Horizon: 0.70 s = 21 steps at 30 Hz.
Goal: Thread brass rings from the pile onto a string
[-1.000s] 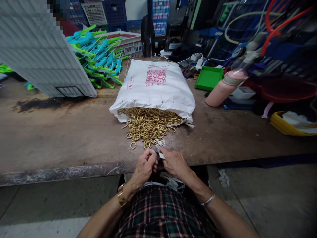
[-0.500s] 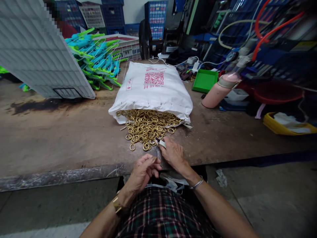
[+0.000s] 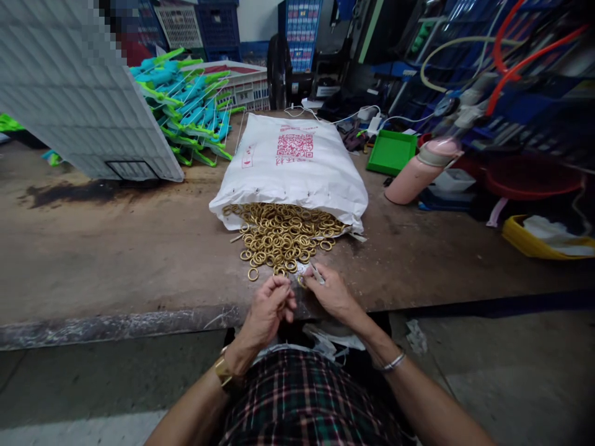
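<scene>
A white sack (image 3: 297,164) with red print lies on the table, and gold-coloured rings (image 3: 279,232) spill from its open front. My left hand (image 3: 272,306) is closed at the table's front edge, just below the rings; whatever its fingertips pinch is too small to make out. To its right, my right hand (image 3: 331,290) is closed on a small pale tool (image 3: 317,273) like a knife or pen. One ring (image 3: 302,282) shows at the fingertips of my right hand.
Behind the sack stand turquoise and green plastic pieces (image 3: 195,105) beside a large pale panel (image 3: 102,93). On the right are a green tray (image 3: 392,152), a pink bottle (image 3: 411,179) and a yellow tray (image 3: 525,241). A person is partly visible behind the panel.
The left hand has moved up to the lower edge of the rings. The right hand has shifted slightly right, and the tool in it is turned differently. The view has shifted a little.
</scene>
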Available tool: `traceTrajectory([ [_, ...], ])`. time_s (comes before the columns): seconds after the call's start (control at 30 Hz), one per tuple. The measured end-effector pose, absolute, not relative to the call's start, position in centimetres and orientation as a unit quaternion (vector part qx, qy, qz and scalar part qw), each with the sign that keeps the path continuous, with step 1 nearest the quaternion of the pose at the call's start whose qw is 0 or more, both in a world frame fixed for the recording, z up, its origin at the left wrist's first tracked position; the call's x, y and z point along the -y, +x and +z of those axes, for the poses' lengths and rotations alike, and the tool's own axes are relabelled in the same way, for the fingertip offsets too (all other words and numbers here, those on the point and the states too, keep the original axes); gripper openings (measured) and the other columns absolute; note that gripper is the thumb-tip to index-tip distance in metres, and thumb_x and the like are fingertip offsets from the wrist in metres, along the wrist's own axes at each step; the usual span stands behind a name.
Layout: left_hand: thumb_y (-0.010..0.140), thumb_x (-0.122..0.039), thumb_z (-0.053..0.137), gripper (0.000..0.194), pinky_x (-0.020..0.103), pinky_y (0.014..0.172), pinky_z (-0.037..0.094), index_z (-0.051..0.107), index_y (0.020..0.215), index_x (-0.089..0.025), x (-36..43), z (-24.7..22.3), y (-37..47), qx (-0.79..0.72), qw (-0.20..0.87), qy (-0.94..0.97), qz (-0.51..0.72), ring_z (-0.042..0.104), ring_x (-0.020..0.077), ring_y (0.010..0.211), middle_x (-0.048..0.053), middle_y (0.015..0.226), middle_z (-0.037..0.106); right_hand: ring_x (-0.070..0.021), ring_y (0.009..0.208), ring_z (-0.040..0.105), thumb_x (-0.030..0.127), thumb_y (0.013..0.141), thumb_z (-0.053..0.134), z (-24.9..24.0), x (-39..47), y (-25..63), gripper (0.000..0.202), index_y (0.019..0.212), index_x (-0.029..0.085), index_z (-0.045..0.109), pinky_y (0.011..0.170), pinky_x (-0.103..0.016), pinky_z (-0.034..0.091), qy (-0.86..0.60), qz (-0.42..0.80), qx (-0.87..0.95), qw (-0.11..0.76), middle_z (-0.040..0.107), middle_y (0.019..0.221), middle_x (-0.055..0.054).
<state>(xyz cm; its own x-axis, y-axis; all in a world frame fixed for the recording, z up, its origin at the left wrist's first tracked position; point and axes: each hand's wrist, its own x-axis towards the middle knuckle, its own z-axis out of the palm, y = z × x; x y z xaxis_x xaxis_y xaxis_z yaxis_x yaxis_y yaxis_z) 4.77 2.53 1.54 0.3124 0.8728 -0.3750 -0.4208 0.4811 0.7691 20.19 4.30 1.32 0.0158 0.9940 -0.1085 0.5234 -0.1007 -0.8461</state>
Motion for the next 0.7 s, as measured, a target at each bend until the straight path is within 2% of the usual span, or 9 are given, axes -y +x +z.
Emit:
traceTrajectory([
  [0.13, 0.076, -0.034, 0.058, 0.031, 0.016, 0.041, 0.031, 0.054, 0.102, -0.018, -2.7, 1.1, 4.6, -0.444, 0.659, 0.453, 0.404, 0.039, 0.0046, 0.043, -0.005, 0.06, 0.049, -0.0064, 0.048, 0.033, 0.03, 0.071, 0.048, 1.7, -3.7, 19.8, 0.013, 0.065, 0.018, 0.047, 0.047, -0.019, 0.028, -0.594, 0.521, 0.509, 0.342, 0.04, 0.054, 0.007],
  [0.27, 0.079, -0.033, 0.054, 0.025, 0.021, 0.06, 0.04, 0.059, 0.096, -0.015, -2.6, 0.8, 4.5, -0.432, 0.616, 0.528, 0.393, 0.051, 0.0097, 0.062, 0.001, 0.073, 0.059, -0.0037, 0.039, 0.024, 0.031, 0.068, 0.051, 1.7, -3.4, 19.2, 0.013, 0.068, 0.019, 0.046, 0.039, -0.017, 0.02, -0.56, 0.615, 0.431, 0.35, 0.037, 0.05, 0.01],
  [0.33, 0.079, -0.033, 0.053, 0.022, 0.022, 0.063, 0.041, 0.059, 0.089, -0.014, -2.5, 0.9, 4.5, -0.435, 0.608, 0.537, 0.391, 0.052, 0.0113, 0.066, 0.003, 0.075, 0.062, -0.0032, 0.036, 0.022, 0.033, 0.068, 0.051, 1.6, -3.4, 18.9, 0.015, 0.07, 0.019, 0.047, 0.036, -0.018, 0.016, -0.56, 0.634, 0.406, 0.346, 0.039, 0.05, 0.009],
  [0.43, 0.078, -0.033, 0.055, 0.018, 0.021, 0.059, 0.038, 0.058, 0.075, -0.015, -2.5, 1.2, 4.6, -0.456, 0.583, 0.54, 0.401, 0.049, 0.0101, 0.06, 0.001, 0.067, 0.06, -0.0034, 0.035, 0.021, 0.04, 0.073, 0.047, 1.3, -3.3, 18.8, 0.023, 0.067, 0.018, 0.048, 0.035, -0.019, 0.015, -0.574, 0.615, 0.416, 0.345, 0.041, 0.049, 0.008],
  [0.5, 0.077, -0.031, 0.056, 0.018, 0.02, 0.055, 0.036, 0.057, 0.071, -0.015, -2.5, 1.5, 4.6, -0.473, 0.569, 0.534, 0.409, 0.046, 0.0092, 0.056, -0.001, 0.061, 0.056, -0.0042, 0.037, 0.025, 0.043, 0.076, 0.044, 1.2, -3.3, 18.7, 0.03, 0.062, 0.017, 0.049, 0.037, -0.019, 0.019, -0.584, 0.57, 0.46, 0.35, 0.039, 0.048, 0.007],
  [0.6, 0.075, -0.032, 0.058, 0.019, 0.02, 0.054, 0.035, 0.058, 0.069, -0.015, -2.6, 1.7, 4.7, -0.482, 0.572, 0.52, 0.411, 0.044, 0.009, 0.054, -0.001, 0.059, 0.054, -0.0062, 0.047, 0.034, 0.041, 0.075, 0.048, 1.4, -3.4, 18.6, 0.03, 0.058, 0.017, 0.048, 0.045, -0.019, 0.028, -0.592, 0.499, 0.525, 0.352, 0.042, 0.05, 0.006],
  [0.7, 0.073, -0.036, 0.06, 0.023, 0.019, 0.051, 0.033, 0.057, 0.069, -0.014, -2.6, 2.0, 4.7, -0.483, 0.602, 0.493, 0.402, 0.042, 0.008, 0.052, -0.002, 0.057, 0.052, -0.0077, 0.052, 0.038, 0.038, 0.074, 0.048, 1.6, -3.5, 18.3, 0.027, 0.057, 0.017, 0.046, 0.048, -0.019, 0.03, -0.604, 0.473, 0.541, 0.345, 0.045, 0.053, 0.004],
])
